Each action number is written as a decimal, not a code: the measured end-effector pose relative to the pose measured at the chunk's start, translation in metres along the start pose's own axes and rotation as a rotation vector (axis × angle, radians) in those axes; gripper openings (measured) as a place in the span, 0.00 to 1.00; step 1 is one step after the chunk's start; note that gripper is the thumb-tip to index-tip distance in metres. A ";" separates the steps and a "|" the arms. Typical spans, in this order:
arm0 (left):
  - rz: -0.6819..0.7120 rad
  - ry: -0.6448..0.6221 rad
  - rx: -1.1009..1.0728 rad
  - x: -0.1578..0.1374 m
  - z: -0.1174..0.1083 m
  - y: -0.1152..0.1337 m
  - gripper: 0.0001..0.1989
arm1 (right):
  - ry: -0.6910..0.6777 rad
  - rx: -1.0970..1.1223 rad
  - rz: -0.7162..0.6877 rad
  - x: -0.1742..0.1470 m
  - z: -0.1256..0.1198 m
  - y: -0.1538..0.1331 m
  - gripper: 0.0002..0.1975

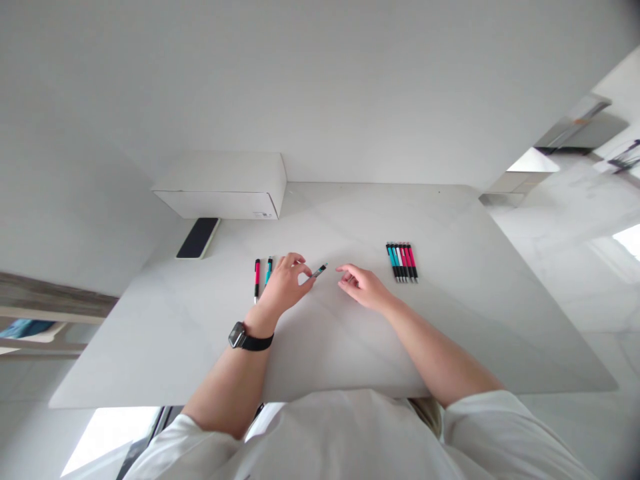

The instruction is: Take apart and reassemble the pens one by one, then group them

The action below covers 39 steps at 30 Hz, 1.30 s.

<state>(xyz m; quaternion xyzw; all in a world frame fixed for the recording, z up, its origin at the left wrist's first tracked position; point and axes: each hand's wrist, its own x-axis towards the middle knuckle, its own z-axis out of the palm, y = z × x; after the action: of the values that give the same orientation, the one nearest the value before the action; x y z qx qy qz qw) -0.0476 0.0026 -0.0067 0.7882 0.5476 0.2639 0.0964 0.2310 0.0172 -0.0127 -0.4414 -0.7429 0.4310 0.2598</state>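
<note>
My left hand [289, 283] wears a black watch [238, 335] at its wrist and pinches a pen [319, 271] between thumb and fingertip, the pen slanting up to the right. Close beside that hand, a red-and-black pen [257, 279] and a teal pen [269, 267] lie on the table, the teal one partly hidden by the hand. Across a small gap from the held pen is my right hand [364, 287], its index finger reaching forward, the other fingers loosely bent, nothing in it. To its right, several pens [403, 262] in teal, white and red lie side by side in a row.
A white box [220, 203] stands against the wall at the back left of the pale table [480, 293]. In front of it lies a phone [199, 238] with a dark screen. Beyond the table's left edge is a wooden piece of furniture [55, 300].
</note>
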 end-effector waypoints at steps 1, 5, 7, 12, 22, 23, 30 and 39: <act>0.057 0.001 -0.051 0.000 0.003 0.010 0.04 | -0.004 0.040 0.021 0.000 0.002 -0.001 0.21; 0.165 -0.001 -0.143 0.000 0.014 0.037 0.04 | 0.005 0.170 0.082 0.000 0.009 -0.005 0.16; 0.155 0.020 -0.160 0.001 0.016 0.040 0.07 | 0.037 0.220 0.099 0.001 0.008 -0.004 0.14; 0.049 0.067 -0.172 0.004 0.010 0.033 0.17 | 0.199 0.473 0.150 0.008 -0.005 0.011 0.18; -0.034 0.086 -0.252 0.005 0.009 0.032 0.09 | 0.214 0.734 0.221 0.012 -0.006 0.018 0.19; -0.031 0.091 -0.254 0.005 0.009 0.033 0.08 | 0.205 0.741 0.214 0.012 -0.005 0.017 0.18; -0.031 0.135 -0.280 0.005 0.008 0.034 0.05 | 0.180 0.859 0.252 0.013 -0.008 0.016 0.22; -0.112 0.160 -0.342 0.004 0.011 0.031 0.04 | 0.197 0.821 0.234 0.012 -0.006 0.019 0.20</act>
<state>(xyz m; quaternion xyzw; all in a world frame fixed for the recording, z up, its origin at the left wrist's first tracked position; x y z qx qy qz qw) -0.0153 -0.0038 -0.0007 0.7049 0.5438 0.4092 0.1997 0.2382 0.0351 -0.0264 -0.4218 -0.4266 0.6730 0.4326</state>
